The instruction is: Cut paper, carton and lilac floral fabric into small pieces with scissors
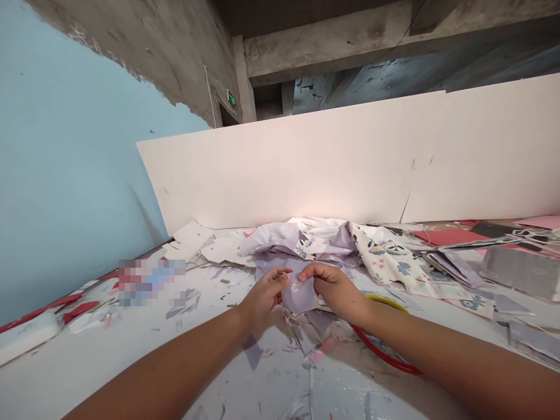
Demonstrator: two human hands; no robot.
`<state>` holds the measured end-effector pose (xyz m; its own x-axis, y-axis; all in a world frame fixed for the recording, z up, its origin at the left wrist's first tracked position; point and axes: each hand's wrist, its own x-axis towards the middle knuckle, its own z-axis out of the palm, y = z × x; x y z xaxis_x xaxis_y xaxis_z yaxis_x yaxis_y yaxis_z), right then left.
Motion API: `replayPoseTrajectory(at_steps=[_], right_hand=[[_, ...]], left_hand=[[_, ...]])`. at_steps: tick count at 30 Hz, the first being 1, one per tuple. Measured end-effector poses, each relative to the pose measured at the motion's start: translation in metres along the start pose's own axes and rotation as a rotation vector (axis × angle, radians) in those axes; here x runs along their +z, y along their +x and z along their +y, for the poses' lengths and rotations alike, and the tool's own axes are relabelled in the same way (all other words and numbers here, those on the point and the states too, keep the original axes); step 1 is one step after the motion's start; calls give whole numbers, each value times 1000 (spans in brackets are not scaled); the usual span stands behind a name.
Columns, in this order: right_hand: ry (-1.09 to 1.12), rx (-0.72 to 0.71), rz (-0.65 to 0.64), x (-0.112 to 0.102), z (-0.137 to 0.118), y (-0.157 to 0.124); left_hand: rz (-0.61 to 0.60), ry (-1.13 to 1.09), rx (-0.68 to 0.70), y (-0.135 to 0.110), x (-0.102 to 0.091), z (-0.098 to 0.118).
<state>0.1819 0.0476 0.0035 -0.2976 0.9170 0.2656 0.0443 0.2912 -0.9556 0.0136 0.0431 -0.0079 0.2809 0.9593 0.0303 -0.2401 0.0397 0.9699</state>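
Both of my hands meet near the middle of a white table (131, 350), pinching a small piece of lilac fabric (300, 294) with a tiny flower print. My left hand (265, 294) grips its left edge with closed fingers. On the right edge, my right hand (335, 289) is closed with fingers curled over the cloth. Just behind the hands lies a heap of lilac and white floral fabric (332, 245). Cloth and paper scraps (306, 335) lie under my wrists.
A red and yellow hoop (385, 356) lies under my right forearm. A tall white board (350, 163) stands along the table's far side. Paper pieces (205, 245) sit at the back left, grey and red sheets (503, 256) at the right. A light blue wall (65, 192) runs on the left.
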Motion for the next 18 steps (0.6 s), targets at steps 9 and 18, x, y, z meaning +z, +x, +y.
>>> replayPoseTrajectory(at_steps=[9, 18], right_hand=[[12, -28, -9, -1, 2, 0], [107, 158, 18, 10, 13, -1]], left_hand=[[108, 131, 124, 3, 1, -3], [212, 173, 187, 3, -1, -7]])
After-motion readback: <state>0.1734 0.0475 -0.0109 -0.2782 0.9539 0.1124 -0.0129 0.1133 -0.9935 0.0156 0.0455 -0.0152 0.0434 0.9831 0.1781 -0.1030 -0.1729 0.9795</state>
